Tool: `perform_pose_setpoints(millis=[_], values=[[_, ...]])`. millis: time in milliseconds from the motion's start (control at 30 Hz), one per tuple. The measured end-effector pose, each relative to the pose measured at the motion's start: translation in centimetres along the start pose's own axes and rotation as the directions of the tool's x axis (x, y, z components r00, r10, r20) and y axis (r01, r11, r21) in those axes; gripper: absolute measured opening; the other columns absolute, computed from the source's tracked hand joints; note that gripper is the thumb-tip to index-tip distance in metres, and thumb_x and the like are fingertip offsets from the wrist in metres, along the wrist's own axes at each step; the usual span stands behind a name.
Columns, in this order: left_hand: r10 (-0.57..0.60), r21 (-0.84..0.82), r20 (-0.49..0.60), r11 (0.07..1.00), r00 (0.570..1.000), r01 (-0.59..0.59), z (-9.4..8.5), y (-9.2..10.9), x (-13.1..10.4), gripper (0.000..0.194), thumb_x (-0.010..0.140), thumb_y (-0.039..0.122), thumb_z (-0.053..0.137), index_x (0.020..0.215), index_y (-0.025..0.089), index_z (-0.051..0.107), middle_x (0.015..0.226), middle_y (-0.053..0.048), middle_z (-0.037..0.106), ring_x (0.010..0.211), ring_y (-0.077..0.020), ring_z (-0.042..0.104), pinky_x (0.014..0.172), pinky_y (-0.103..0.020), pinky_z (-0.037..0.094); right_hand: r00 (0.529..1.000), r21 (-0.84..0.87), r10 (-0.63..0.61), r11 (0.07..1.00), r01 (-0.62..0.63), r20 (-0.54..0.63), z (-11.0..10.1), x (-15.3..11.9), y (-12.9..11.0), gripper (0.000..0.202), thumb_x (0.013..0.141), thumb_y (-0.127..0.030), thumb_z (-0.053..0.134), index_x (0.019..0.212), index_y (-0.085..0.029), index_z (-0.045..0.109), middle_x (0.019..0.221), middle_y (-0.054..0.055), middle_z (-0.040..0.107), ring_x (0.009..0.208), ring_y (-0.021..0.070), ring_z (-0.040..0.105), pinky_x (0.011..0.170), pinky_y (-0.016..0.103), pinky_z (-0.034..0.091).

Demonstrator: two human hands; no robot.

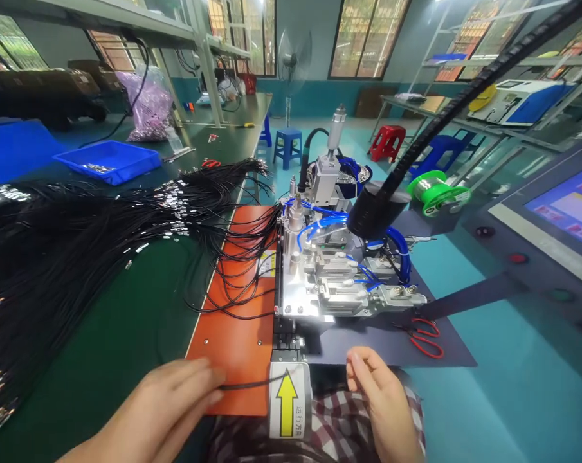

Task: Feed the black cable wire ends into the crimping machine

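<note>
My left hand (pixel 175 395) is closed around a black cable (pixel 247 386), over the front of the orange board (pixel 237 328). The cable runs right, across the label with a yellow arrow (pixel 287 402). To the right of the label, above a checked cloth, my right hand (pixel 378 392) has its thumb and forefinger pressed together; anything between them is too small to make out. Beyond both hands stands a metal machine (pixel 339 276) with blue tubes. Several black cables (pixel 242 283) reach its left edge.
Large bundles of black cables (pixel 78 251) cover the green table (pixel 141 321) at left, near a blue tray (pixel 110 161). Red-handled scissors (pixel 428 337) lie right of the machine. A black flexible arm (pixel 445 122) hangs over it, and a screen (pixel 570 206) stands at right.
</note>
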State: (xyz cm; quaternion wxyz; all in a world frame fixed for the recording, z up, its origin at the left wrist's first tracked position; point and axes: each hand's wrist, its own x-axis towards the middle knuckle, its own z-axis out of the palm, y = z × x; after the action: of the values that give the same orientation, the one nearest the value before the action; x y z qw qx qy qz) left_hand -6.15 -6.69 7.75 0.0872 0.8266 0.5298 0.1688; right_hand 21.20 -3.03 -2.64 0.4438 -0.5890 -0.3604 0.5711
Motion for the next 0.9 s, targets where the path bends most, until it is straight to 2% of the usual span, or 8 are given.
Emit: perform_pose_setpoints(millis=[67, 167, 233, 400, 500, 667, 800, 900], values=[[-0.056, -0.126, 0.043, 0.99, 0.998, 0.061, 0.4, 0.1, 0.8, 0.026, 0.093, 0.025, 0.037, 0.081, 0.024, 0.059, 0.069, 0.0, 0.062, 0.06, -0.0125, 0.058, 0.056, -0.018, 0.046, 0.997, -0.017, -0.012, 1.0, 0.013, 0.071, 0.8, -0.9, -1.0, 0.026, 0.073, -0.044, 0.068, 0.084, -0.021, 0.064, 0.064, -0.001, 0.052, 0.055, 0.0139, 0.044, 0.052, 0.024, 0.037], [-0.066, -0.273, 0.118, 0.957, 0.991, 0.096, 2.2, 0.6, 1.4, 0.024, 0.094, 0.025, 0.035, 0.086, 0.023, 0.059, 0.07, 0.0, 0.062, 0.062, -0.0126, 0.059, 0.057, -0.019, 0.046, 0.958, 0.07, -0.009, 0.998, -0.011, 0.285, 2.4, -1.8, -2.3, 0.028, 0.074, -0.037, 0.069, 0.097, -0.021, 0.064, 0.074, 0.002, 0.058, 0.059, 0.0144, 0.05, 0.055, 0.025, 0.042], [-0.071, -0.32, 0.157, 0.94, 0.985, 0.118, 3.4, 1.1, 1.7, 0.023, 0.094, 0.025, 0.036, 0.087, 0.022, 0.058, 0.071, -0.001, 0.062, 0.064, -0.0133, 0.058, 0.059, -0.02, 0.046, 0.946, 0.121, -0.011, 0.992, -0.03, 0.324, 3.3, -2.0, -2.8, 0.022, 0.076, -0.036, 0.067, 0.091, -0.02, 0.064, 0.07, 0.001, 0.058, 0.056, 0.013, 0.05, 0.054, 0.025, 0.042], [-0.06, -0.432, 0.19, 0.891, 0.98, 0.138, 4.3, 3.2, 3.5, 0.02, 0.089, 0.027, 0.044, 0.106, 0.023, 0.054, 0.089, -0.005, 0.063, 0.08, -0.0184, 0.059, 0.07, -0.026, 0.048, 0.94, 0.063, -0.089, 0.995, 0.072, 0.329, 3.9, -2.0, -3.4, 0.009, 0.078, -0.027, 0.064, 0.081, -0.019, 0.065, 0.069, 0.0, 0.057, 0.058, 0.0113, 0.048, 0.056, 0.024, 0.04], [-0.064, -0.567, 0.295, 0.792, 0.953, 0.229, 4.4, 4.3, 4.9, 0.021, 0.091, 0.026, 0.04, 0.11, 0.025, 0.051, 0.087, -0.002, 0.063, 0.077, -0.0161, 0.059, 0.063, -0.023, 0.046, 0.914, -0.01, -0.15, 0.986, 0.166, 0.376, 3.1, -2.1, -3.6, 0.009, 0.079, -0.019, 0.06, 0.084, -0.02, 0.068, 0.079, 0.001, 0.06, 0.066, 0.0131, 0.051, 0.062, 0.025, 0.042], [-0.11, -0.638, 0.362, 0.695, 0.926, 0.332, 4.8, 4.6, 5.7, 0.018, 0.092, 0.027, 0.041, 0.106, 0.024, 0.051, 0.079, 0.001, 0.061, 0.07, -0.0144, 0.056, 0.058, -0.021, 0.041, 0.919, 0.022, -0.072, 0.997, 0.069, 0.388, 1.8, -2.1, -4.0, 0.016, 0.081, -0.025, 0.059, 0.095, -0.02, 0.064, 0.08, 0.002, 0.062, 0.065, 0.0137, 0.052, 0.06, 0.025, 0.044], [-0.119, -0.629, 0.399, 0.686, 0.909, 0.366, 4.9, 4.4, 5.7, 0.015, 0.092, 0.03, 0.041, 0.097, 0.023, 0.053, 0.075, 0.002, 0.058, 0.067, -0.0134, 0.052, 0.057, -0.022, 0.037, 0.934, -0.097, -0.197, 0.967, 0.235, 0.298, 2.5, -2.0, -4.2, 0.002, 0.078, -0.018, 0.063, 0.08, -0.019, 0.064, 0.073, -0.001, 0.059, 0.066, 0.0132, 0.051, 0.062, 0.025, 0.041], [-0.12, -0.604, 0.442, 0.692, 0.889, 0.395, 4.8, 4.3, 5.7, 0.018, 0.093, 0.032, 0.039, 0.091, 0.022, 0.054, 0.074, 0.003, 0.056, 0.067, -0.0129, 0.051, 0.059, -0.022, 0.036, 0.902, -0.17, -0.318, 0.911, 0.376, 0.292, 2.9, -2.0, -4.3, 0.013, 0.083, -0.015, 0.057, 0.071, -0.018, 0.06, 0.071, -0.001, 0.057, 0.065, 0.0126, 0.051, 0.06, 0.025, 0.039]])
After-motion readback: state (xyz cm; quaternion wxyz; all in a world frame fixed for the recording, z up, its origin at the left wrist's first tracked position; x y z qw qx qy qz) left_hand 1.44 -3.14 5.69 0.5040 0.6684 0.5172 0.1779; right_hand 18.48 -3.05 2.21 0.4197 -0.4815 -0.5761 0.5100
